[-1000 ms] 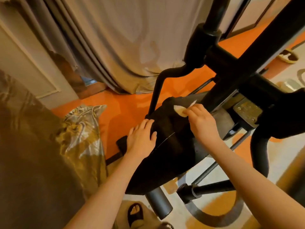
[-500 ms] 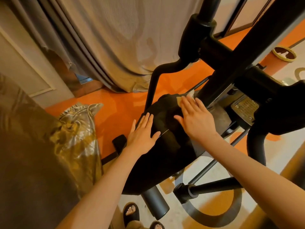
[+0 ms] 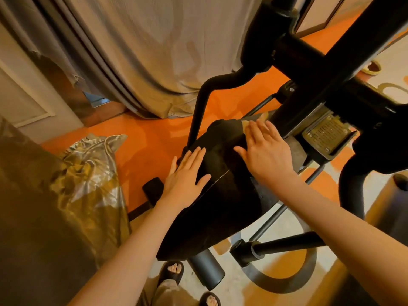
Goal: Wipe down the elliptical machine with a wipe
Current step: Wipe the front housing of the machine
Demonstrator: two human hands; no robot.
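Both hands stay flat on the shroud point(image 3: 220, 195), right hand point(image 3: 267, 155) still pressing wipe point(image 3: 247, 124).

Hanging in grey folds down to an orange floor point(image 3: 141, 140): a long curtain point(image 3: 154, 51). Lying crumpled at the left, a shiny gold fabric point(image 3: 88, 173). Standing behind it, a pale panelled wall point(image 3: 19, 96), glowing under warm light.
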